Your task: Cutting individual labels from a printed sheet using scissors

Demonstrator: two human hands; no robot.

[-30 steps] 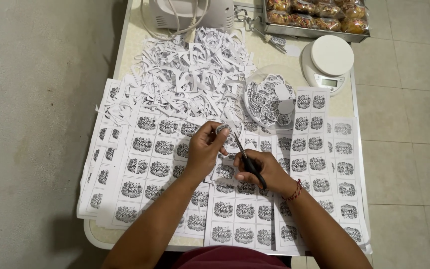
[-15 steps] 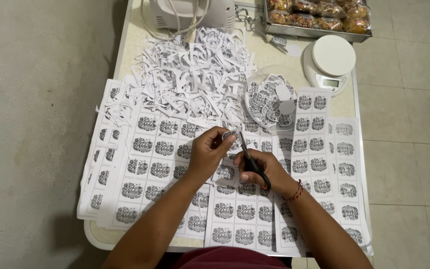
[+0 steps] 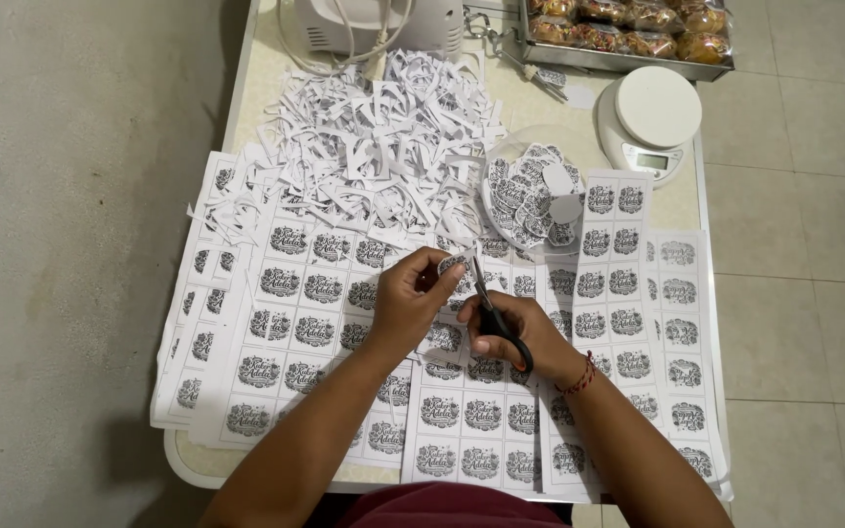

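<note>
hands 2 (left (image 3: 405,305), right (image 3: 518,337)) | scissors (image 3: 497,319) 1 | kitchen scale (image 3: 645,119) 1, upper right | clear bowl of cut labels (image 3: 530,191) 1 | scrap heap (image 3: 374,147) 1

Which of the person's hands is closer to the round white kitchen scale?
The right hand, which holds the scissors, lies nearer the white kitchen scale, below and left of it. The left hand, which pinches a small paper label, sits farther left.

Hidden and cut off
The white appliance (image 3: 374,24) and pastry tray (image 3: 628,61) ran past the top edge; the left hand (image 3: 408,303) covered most of the small label (image 3: 457,269).
</note>
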